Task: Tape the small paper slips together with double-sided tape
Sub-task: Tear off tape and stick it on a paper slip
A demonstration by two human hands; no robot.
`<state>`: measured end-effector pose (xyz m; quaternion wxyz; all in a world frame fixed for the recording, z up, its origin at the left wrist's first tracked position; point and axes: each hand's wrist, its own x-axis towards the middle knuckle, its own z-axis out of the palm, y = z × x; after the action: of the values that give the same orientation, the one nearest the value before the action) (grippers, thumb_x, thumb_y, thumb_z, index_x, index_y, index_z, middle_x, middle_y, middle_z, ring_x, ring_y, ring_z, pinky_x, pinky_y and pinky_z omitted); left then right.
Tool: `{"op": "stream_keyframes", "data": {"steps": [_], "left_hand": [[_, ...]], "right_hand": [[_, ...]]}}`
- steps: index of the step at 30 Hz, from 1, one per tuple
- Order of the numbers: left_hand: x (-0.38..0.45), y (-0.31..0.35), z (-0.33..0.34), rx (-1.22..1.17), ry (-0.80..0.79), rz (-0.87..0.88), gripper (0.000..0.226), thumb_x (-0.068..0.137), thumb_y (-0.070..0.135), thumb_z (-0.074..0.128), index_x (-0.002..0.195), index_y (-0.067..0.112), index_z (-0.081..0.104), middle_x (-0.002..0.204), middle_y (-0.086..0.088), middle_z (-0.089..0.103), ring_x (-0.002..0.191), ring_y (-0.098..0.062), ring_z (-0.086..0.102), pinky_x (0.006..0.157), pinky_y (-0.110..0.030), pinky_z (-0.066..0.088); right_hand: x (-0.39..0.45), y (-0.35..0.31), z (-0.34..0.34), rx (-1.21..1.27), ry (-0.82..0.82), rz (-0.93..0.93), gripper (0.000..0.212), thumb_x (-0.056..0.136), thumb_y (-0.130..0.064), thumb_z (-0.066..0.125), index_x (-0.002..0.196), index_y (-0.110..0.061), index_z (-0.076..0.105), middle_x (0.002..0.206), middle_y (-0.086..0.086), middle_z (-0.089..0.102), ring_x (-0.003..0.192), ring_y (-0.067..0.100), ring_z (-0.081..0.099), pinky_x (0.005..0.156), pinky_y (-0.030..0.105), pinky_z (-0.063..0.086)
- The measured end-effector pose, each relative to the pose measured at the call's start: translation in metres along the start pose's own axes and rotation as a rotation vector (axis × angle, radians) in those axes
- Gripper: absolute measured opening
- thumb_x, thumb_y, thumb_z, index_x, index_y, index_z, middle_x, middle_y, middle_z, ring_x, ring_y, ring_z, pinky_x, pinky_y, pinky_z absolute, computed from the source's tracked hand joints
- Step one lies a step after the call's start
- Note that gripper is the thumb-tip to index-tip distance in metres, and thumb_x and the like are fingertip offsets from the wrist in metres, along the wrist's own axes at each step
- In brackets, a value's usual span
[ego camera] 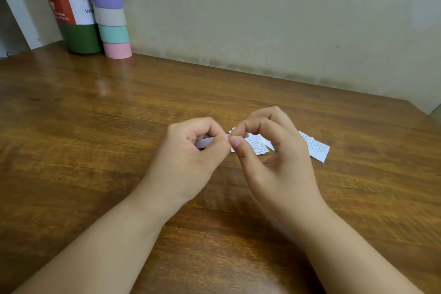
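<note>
Both hands curled – fingertips pinching

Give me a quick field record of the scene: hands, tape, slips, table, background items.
left hand: grips a pale tape strip
right hand: thumb and forefinger pinch at the strip's right end
paper slips: printed, lying on the table behind the right hand, partly hidden by it
table: brown wood
far left corner: green bottle beside a stack of pastel rolls
slips joined yet: cannot tell
</note>
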<state>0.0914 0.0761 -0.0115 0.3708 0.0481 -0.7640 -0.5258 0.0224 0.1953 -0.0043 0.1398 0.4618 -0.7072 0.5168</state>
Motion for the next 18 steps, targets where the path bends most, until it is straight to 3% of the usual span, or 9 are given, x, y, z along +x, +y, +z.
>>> {"op": "stream_keyframes", "data": {"steps": [2,5,7,9,12,14,18], "left_hand": [[0.000,-0.001,0.000,-0.043,-0.004,-0.025,0.024,0.068,0.040,0.054,0.063,0.018,0.061,0.050,0.006,0.045,0.051,-0.004,0.037,0.050,-0.021,0.030],[0.001,0.000,0.001,-0.108,-0.014,-0.063,0.024,0.065,0.040,0.056,0.062,0.017,0.061,0.059,-0.021,0.048,0.059,-0.022,0.040,0.058,-0.030,0.033],[0.001,0.000,0.001,-0.163,-0.020,-0.077,0.026,0.065,0.039,0.057,0.060,0.014,0.060,0.062,-0.027,0.046,0.063,-0.022,0.041,0.062,-0.030,0.034],[0.001,0.000,0.002,-0.215,-0.037,-0.094,0.023,0.065,0.037,0.058,0.058,0.016,0.061,0.058,-0.017,0.046,0.063,-0.020,0.042,0.065,-0.028,0.037],[0.003,0.001,0.003,-0.268,-0.069,-0.121,0.015,0.068,0.025,0.061,0.053,0.024,0.064,0.051,0.011,0.052,0.055,0.001,0.046,0.063,-0.014,0.041],[0.003,0.002,0.004,-0.293,-0.069,-0.138,0.025,0.072,0.013,0.057,0.051,0.024,0.064,0.048,0.013,0.053,0.050,0.004,0.048,0.059,-0.008,0.040],[0.002,0.006,0.004,-0.259,-0.064,-0.175,0.023,0.075,0.017,0.053,0.055,0.020,0.064,0.046,0.015,0.052,0.050,0.003,0.047,0.058,-0.011,0.038]], "right_hand": [[0.000,-0.001,0.001,-0.002,-0.004,-0.014,0.008,0.085,-0.011,0.065,0.080,-0.018,0.063,0.089,-0.013,0.052,0.092,0.010,0.051,0.082,0.010,0.036],[0.001,-0.001,0.000,0.014,-0.024,-0.041,0.012,0.087,-0.009,0.064,0.080,-0.019,0.061,0.089,-0.010,0.051,0.094,0.011,0.048,0.083,0.009,0.035],[0.002,-0.001,0.000,0.021,-0.041,-0.058,0.014,0.089,-0.011,0.063,0.081,-0.022,0.059,0.090,-0.010,0.051,0.096,0.011,0.046,0.085,0.011,0.034],[0.003,0.001,-0.001,0.014,-0.056,-0.081,0.011,0.091,-0.015,0.060,0.084,-0.024,0.058,0.093,-0.012,0.052,0.099,0.012,0.044,0.086,0.012,0.033],[0.005,0.006,-0.004,-0.035,-0.097,-0.110,0.008,0.091,-0.022,0.054,0.087,-0.020,0.061,0.105,-0.019,0.047,0.110,0.011,0.040,0.094,0.020,0.034],[0.006,0.009,-0.007,-0.035,-0.138,-0.108,0.009,0.091,-0.026,0.052,0.087,-0.022,0.060,0.111,-0.023,0.043,0.115,0.009,0.036,0.099,0.024,0.032],[0.007,0.009,-0.017,0.065,-0.262,-0.004,0.008,0.090,-0.033,0.053,0.083,-0.031,0.058,0.110,-0.030,0.042,0.121,0.008,0.036,0.101,0.015,0.027]]}}
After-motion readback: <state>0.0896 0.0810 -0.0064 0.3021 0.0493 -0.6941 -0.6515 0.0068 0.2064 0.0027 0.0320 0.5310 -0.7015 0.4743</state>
